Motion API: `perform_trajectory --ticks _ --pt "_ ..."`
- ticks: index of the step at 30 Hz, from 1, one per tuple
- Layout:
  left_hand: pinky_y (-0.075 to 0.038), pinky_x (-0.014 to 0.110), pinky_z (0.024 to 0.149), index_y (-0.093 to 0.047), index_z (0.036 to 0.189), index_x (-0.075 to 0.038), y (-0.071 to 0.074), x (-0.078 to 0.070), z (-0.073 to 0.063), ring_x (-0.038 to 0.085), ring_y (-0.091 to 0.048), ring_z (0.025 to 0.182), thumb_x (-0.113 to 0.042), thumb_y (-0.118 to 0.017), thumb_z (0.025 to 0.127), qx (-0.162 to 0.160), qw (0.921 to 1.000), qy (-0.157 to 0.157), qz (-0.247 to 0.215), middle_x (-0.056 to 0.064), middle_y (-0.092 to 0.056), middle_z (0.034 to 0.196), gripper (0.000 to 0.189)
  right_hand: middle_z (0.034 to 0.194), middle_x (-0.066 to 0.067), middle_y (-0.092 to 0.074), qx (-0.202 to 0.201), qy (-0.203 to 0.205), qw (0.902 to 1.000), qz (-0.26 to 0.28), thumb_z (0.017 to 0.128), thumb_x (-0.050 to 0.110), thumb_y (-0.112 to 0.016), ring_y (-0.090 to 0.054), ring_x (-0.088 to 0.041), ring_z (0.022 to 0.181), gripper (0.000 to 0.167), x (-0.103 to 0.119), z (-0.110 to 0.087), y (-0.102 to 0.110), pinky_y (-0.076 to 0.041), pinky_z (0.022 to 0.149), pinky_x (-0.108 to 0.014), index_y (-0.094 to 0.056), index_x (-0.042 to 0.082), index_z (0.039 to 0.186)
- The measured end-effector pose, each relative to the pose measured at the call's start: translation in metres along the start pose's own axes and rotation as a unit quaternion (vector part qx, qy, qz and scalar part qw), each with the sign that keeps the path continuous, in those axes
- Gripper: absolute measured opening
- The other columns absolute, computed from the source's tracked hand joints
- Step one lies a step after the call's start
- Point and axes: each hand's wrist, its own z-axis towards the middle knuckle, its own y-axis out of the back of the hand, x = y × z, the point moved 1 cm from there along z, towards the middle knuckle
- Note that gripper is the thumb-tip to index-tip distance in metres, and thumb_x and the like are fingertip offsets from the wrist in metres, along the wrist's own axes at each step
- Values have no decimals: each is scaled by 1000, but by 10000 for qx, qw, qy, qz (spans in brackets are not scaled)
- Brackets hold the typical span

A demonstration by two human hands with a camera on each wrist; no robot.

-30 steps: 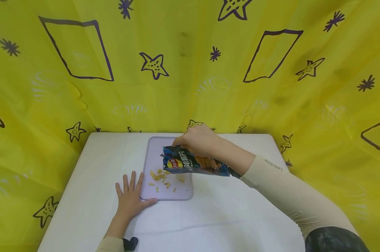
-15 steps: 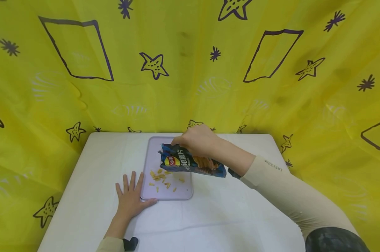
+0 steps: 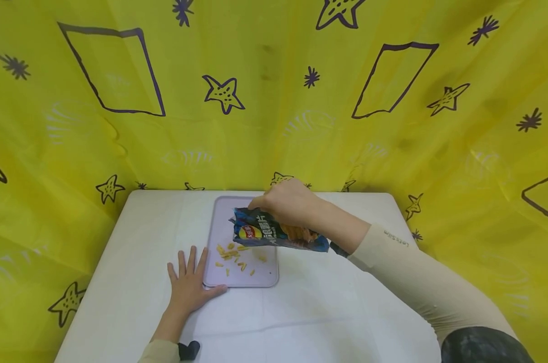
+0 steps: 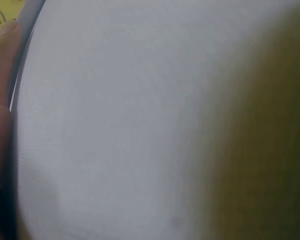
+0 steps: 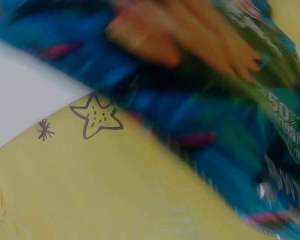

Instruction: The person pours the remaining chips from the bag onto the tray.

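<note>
A dark blue potato chip bag [image 3: 278, 233] hangs tilted above the tray, its torn end toward the left. My right hand [image 3: 286, 201] grips it from above; in the right wrist view the blurred chip bag [image 5: 155, 100] fills the upper part. Below lies a pale purple tray [image 3: 217, 222], with several yellow chip pieces [image 3: 228, 254] scattered on it. My left hand [image 3: 188, 290] rests spread beside the tray's near left corner, fingers straight, thumb along its front edge. In the left wrist view only a finger [image 4: 2, 65] shows at the left border.
The tray stands on a white-covered table [image 3: 328, 307], close to its far edge. Behind and around hangs a yellow curtain [image 3: 264, 136] with dark star drawings. A dark strap end [image 3: 188, 350] shows by the left wrist.
The chip bag swings slightly up and down in my right hand, its lower right end shifting a little. My left hand, the tray and the chip pieces stay where they were.
</note>
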Motion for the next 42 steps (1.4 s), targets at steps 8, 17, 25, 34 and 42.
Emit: perform_trajectory --ticks 8,17,25,34,42 --pt "5 76 111 -26 158 -14 -2 0 0 55 1 149 -81 -69 66 -96 9999 -52 -21 23 -13 165 121 83 7 -77 -14 104 9999 -48 97 18 -66 -50 -9 51 29 3 1 0 -40 42 -24 -74 37 116" --pt "6 75 111 -25 159 -15 -3 2 0 54 2 149 -83 -67 67 -76 10000 -37 50 23 -12 165 122 86 7 -77 -5 52 10000 81 97 19 -66 -56 -10 55 28 2 2 2 -45 46 -25 -74 36 118" --pt "7 75 111 -25 159 -14 -1 1 -2 55 3 149 -82 -67 67 22 10000 -13 12 23 -11 165 122 86 6 -77 75 37 9999 84 97 20 -66 -51 -10 53 27 2 2 1 -45 46 -24 -74 35 118" --pt "6 76 111 -25 159 -13 3 -1 -2 55 1 148 -80 -68 68 11 10000 -15 13 24 -12 165 121 86 6 -77 151 6 9998 121 98 21 -65 -54 -10 54 27 3 1 2 -43 44 -24 -73 36 118" --pt "5 76 111 -26 158 -12 3 -2 -2 56 0 148 -78 -70 68 -54 10000 -40 -48 25 -13 164 120 86 6 -77 101 22 9999 75 98 22 -65 -55 -10 54 26 3 1 3 -46 46 -25 -73 36 119"
